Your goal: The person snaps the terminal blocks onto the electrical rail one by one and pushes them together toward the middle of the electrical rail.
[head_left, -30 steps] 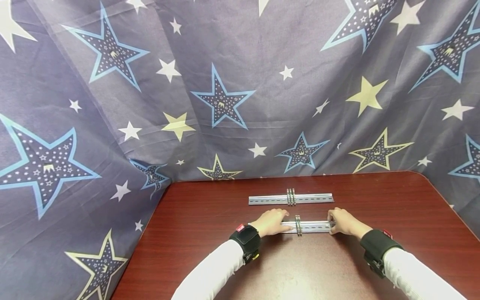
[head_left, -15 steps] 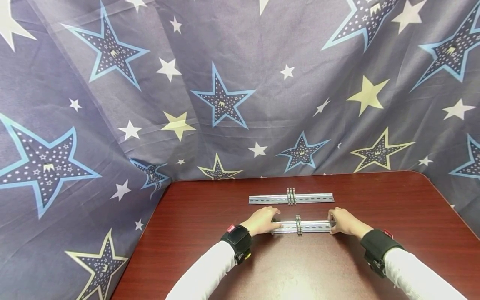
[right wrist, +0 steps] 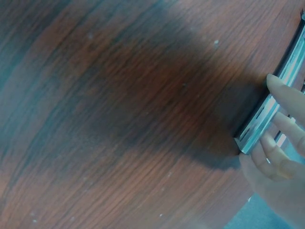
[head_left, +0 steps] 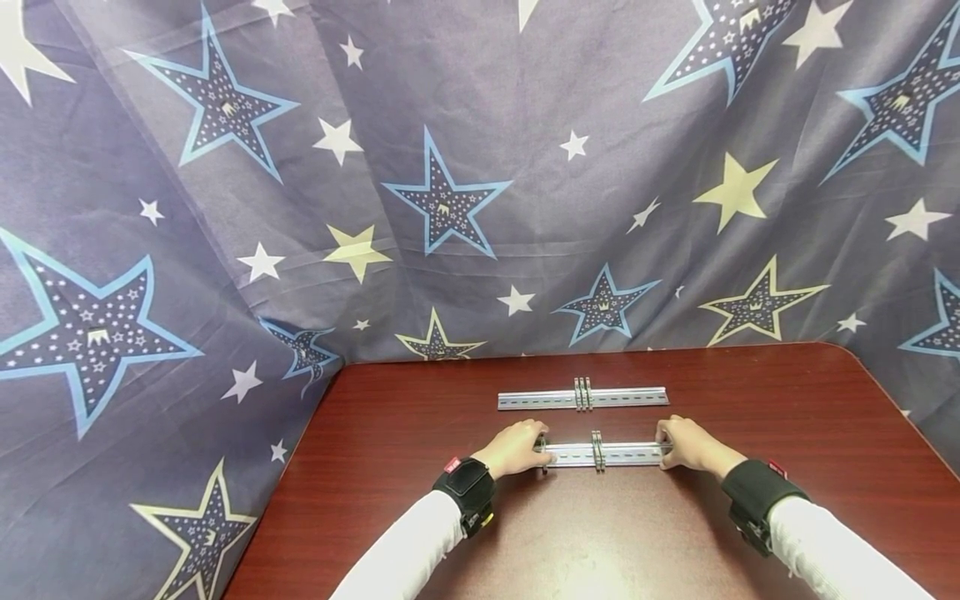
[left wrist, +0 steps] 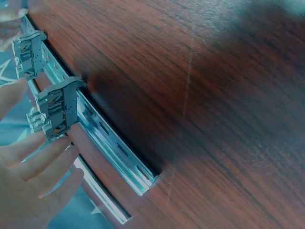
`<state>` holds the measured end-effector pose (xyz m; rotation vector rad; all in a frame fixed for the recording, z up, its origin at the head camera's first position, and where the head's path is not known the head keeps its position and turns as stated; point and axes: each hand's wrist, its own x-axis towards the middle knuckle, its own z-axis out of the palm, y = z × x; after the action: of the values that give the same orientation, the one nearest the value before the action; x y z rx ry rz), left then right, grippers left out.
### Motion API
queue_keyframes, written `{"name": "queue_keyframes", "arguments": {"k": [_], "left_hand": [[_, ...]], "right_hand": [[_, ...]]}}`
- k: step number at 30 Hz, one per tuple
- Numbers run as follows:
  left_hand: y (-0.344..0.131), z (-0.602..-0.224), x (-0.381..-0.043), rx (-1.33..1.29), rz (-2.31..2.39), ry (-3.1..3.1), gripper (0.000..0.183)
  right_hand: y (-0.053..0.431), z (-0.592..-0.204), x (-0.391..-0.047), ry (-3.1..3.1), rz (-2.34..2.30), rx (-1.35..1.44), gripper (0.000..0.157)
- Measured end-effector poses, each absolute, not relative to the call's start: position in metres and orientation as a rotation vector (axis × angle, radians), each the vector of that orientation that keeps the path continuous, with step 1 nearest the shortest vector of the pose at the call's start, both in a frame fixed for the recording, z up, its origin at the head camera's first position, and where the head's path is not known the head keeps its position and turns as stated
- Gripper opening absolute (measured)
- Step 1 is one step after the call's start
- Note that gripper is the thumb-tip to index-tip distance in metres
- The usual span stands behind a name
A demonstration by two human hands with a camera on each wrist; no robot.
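Note:
Near the middle of the table lies a slotted metal DIN rail [head_left: 633, 454]. My right hand [head_left: 690, 442] grips its right end, thumb on the near edge and fingers behind, as the right wrist view shows. At the rail's left part, my left hand [head_left: 513, 450] holds a thin grey terminal block [left wrist: 59, 107] that stands on the rail, thumb on one side and fingertips at its back. The rail's left end [left wrist: 143, 183] sticks out past this block; in the head view my hand hides that end. More terminal blocks [head_left: 597, 451] stand near the rail's middle.
A second DIN rail [head_left: 540, 400] lies parallel behind the first, with several terminal blocks [head_left: 582, 394] clustered near its middle. The dark red wooden table [head_left: 405, 433] runs back to a grey curtain [head_left: 450, 292] printed with stars, which also hangs along the left side.
My left hand has slid leftward along the front rail, and the terminal block at it has moved left, away from the middle blocks. My right hand has stayed at the rail's right end.

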<state>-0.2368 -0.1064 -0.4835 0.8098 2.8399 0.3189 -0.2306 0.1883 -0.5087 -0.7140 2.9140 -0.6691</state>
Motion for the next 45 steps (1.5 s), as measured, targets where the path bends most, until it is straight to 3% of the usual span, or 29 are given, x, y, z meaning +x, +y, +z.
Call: {"name": "queue_keyframes", "arguments": {"k": [15,24,32,45], "left_hand": [[-0.112,-0.487,-0.234,0.83,0.382,2.86,0.051],[-0.113,-0.487,-0.234,0.846,0.444,2.859,0.048],[-0.112,-0.488,-0.235,0.83,0.464,2.866,0.046],[-0.111,-0.491,-0.234,0.857,0.474,2.901,0.046]], "right_hand": [[0.188,-0.511,-0.232,2.921,-0.652,-0.726,0.033],[0.205,-0.548,-0.254,2.909,-0.776,-0.85,0.037],[0.19,-0.517,-0.235,2.915,-0.684,-0.733,0.034],[0.189,-0.508,-0.231,2.911,-0.679,-0.733,0.032]]}}
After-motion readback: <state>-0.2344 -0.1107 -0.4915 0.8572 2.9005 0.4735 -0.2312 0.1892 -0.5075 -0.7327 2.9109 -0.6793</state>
